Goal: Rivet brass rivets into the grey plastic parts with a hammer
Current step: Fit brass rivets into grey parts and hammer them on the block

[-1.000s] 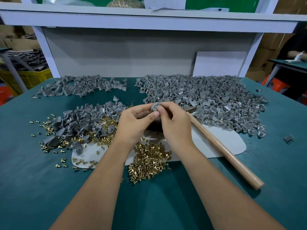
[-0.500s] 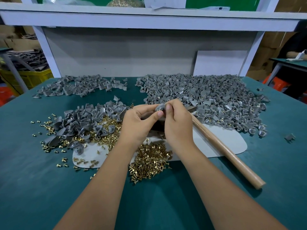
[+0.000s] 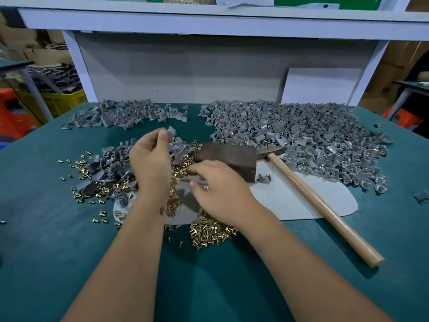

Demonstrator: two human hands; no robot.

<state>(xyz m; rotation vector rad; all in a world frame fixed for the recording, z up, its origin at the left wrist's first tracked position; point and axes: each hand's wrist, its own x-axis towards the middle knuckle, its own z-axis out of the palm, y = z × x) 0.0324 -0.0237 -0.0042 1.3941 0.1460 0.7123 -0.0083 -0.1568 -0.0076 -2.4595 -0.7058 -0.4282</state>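
Note:
My left hand [image 3: 151,159] is raised over the left-middle pile of grey plastic parts [image 3: 111,168] and pinches one grey part [image 3: 171,131] at its fingertips. My right hand [image 3: 218,189] lies low over the brass rivets [image 3: 211,231], fingers stretched left, thumb and forefinger apart; a small brass speck shows by the thumb. A dark metal block [image 3: 227,159] sits just behind that hand. The hammer [image 3: 325,210] lies untouched, with its head beside the block and its wooden handle pointing to the near right. One grey part [image 3: 264,177] rests on the pale pad [image 3: 301,201].
A big heap of grey parts [image 3: 301,135] fills the far right, and a thinner one [image 3: 120,112] lies far left. Loose rivets [image 3: 81,163] are scattered on the green table [image 3: 46,252]. A white shelf frame [image 3: 209,26] and back panel stand behind.
My hands have parted. The left one went up and left with a grey part, the right one dropped onto the rivets, and the metal block they hid now shows.

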